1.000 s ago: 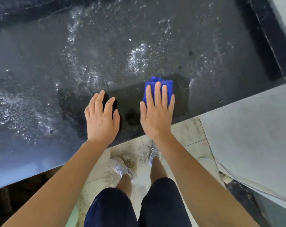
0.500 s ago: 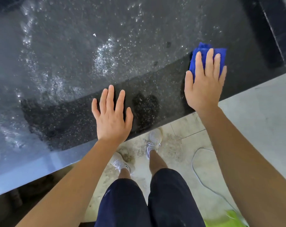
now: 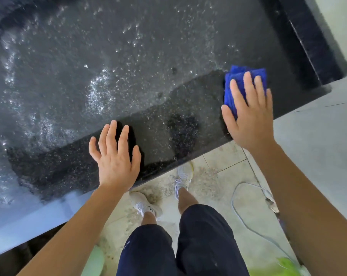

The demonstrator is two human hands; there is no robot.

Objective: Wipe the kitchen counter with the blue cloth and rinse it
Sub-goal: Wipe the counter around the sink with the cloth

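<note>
A folded blue cloth lies on the dark speckled kitchen counter, near its right end. My right hand presses flat on the cloth with straight fingers, covering most of it. My left hand rests flat on the counter by the front edge, fingers spread, holding nothing. A darker, clean band runs along the front of the counter between the two hands. Behind it the surface is greyish with bright wet specks.
A raised black ledge closes the counter's right end, with a pale wall beside it. Below the front edge lie a tiled floor, my legs and white shoes, a white cable, and green things at the bottom.
My right hand slid the cloth from the counter's middle to the right end, leaving a darker wiped band, then drew slightly back toward the front edge. The left hand stayed flat on the counter.
</note>
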